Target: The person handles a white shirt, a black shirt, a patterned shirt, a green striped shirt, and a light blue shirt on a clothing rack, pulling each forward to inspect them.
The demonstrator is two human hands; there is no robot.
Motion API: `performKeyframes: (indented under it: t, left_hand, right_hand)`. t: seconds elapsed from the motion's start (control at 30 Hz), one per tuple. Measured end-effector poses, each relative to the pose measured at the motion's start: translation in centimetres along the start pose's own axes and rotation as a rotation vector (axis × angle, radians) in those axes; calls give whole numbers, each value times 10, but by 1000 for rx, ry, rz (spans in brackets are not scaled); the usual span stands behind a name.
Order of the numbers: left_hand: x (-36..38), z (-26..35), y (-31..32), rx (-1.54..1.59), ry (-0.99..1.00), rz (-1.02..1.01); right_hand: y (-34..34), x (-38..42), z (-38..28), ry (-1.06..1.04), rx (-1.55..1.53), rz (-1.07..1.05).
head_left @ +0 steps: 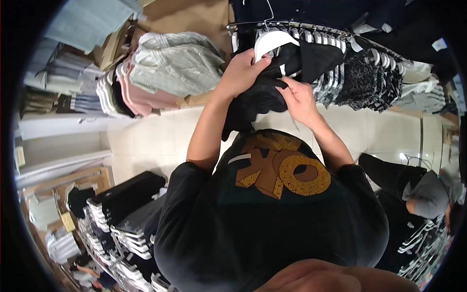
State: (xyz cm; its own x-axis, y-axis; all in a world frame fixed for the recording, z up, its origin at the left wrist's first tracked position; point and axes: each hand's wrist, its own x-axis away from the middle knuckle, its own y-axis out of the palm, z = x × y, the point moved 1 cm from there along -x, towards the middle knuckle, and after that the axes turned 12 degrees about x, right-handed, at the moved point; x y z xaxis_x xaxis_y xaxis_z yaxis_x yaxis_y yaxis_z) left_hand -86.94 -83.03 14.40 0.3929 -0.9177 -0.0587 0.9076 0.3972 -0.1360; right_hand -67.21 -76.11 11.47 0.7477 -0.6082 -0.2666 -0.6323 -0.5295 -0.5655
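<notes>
A white hanger [275, 43] with a metal hook is at the top centre, with a black garment [265, 100] hanging about it. My left hand [243, 72] is closed at the hanger's left side, its thumb and fingers on the hanger and the dark cloth. Lower and to the right, my right hand [297, 96] pinches the edge of the black garment near a small white tag [282, 70]. The garment's lower part hangs down beneath my left hand. Some fingertips of both hands are hidden by the cloth.
Behind the garment, a curved rail [311, 25] holds patterned clothes [372, 80] on white hangers. Striped and pink shirts [177, 63] hang at left. Dark trousers [129, 197] on hangers stand lower left. A person in grey [430, 194] is at the right.
</notes>
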Motion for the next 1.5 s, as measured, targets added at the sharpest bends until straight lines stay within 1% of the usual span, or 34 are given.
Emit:
performKeyframes:
  t: [0.03,0.07,0.1,0.13,0.17,0.23,0.27,0.3,0.37,0.4,0.47,0.5,0.57,0.63,0.7,0.73,0.77,0.83,0.87,0.9,0.93,0.97,1.0,1.03,1.07,1.1,1.13,1.17,1.23,1.27,1.3,1.37,1.43,1.5]
  left_hand:
    - [10,5,0,-8,-41,20]
    - [19,11,1,-101,15,34]
    - [24,17,0,-118,16,30]
    - [32,20,-1,-142,-27,42]
    - [40,23,-2,-160,-69,49]
    - [52,38,-4,-151,-33,35]
    - [58,43,-6,-125,1,48]
    - [63,48,-9,-99,36,60]
    - [71,56,-17,-116,30,18]
    - [75,57,-21,-100,20,-33]
    - [77,55,-30,-80,19,-99]
    - [78,50,-37,-71,16,-138]
    - [82,51,-51,-63,22,-175]
    - [90,55,-68,-28,28,-142]
    - [98,65,-89,8,59,-163]
    - [100,68,-102,20,106,-188]
    - [103,76,-115,10,82,-216]
    - [102,87,-142,-14,205,-256]
    - [101,94,-157,28,200,-252]
    - [94,96,-172,41,246,-260]
    - [92,103,-181,64,286,-218]
    - [88,107,-193,18,337,-191]
    - [84,108,-205,6,329,-113]
    - [83,107,-216,-8,324,-35]
    - [84,104,-225,-10,321,-25]
    - [84,98,-234,15,318,43]
    - [84,91,-241,42,316,108]
    - [84,84,-246,40,314,114]
    - [91,69,-255,-95,174,266]
    - [95,65,-252,-261,163,320]
    - [99,57,-242,-111,212,271]
    - [104,55,-215,-77,333,197]
    - [116,53,-185,-172,330,148]
    - [123,34,-155,-294,396,133]
  right_hand:
    - [-2,6,-6,-8,-18,-12]
    - [-4,11,-13,-58,-8,-11]
    - [-6,15,-18,-102,5,1]
    - [-5,25,-20,-210,59,99]
    - [-2,37,-21,-191,57,112]
    - [1,60,-19,-106,-105,609]
    - [2,71,-6,78,-119,657]
    - [-1,71,1,163,-218,645]
    - [2,67,6,315,-308,553]
    - [2,65,8,322,-298,575]
    - [6,61,6,325,-665,117]
    - [6,61,-2,323,-658,132]
    - [1,58,-30,295,-409,-56]
    - [3,57,-44,330,-392,-11]
    - [-6,54,-37,-36,-164,674]
    - [-24,50,-44,-119,9,787]
    - [-47,44,-55,-208,183,898]
    - [-66,35,-65,-191,247,806]
    - [-68,34,-56,-144,123,659]
    - [-64,29,-54,-127,-222,490]
    - [-55,28,-37,-65,-248,273]
    - [-42,32,-19,2,-276,52]
    - [-21,40,-18,195,-353,-77]
    - [3,48,-7,216,-318,-184]
    - [27,56,4,231,-279,-293]
    - [53,64,27,73,-130,-373]
    - [65,77,38,169,61,-412]
    - [69,90,44,265,252,-449]
    - [59,101,55,506,519,-724]
    - [51,115,64,518,172,-554]
    - [33,108,21,633,-49,-463]
    - [25,101,-6,741,-702,-192]
    - [18,75,-47,773,-1296,-137]
    - [35,49,-29,663,-1911,-415]
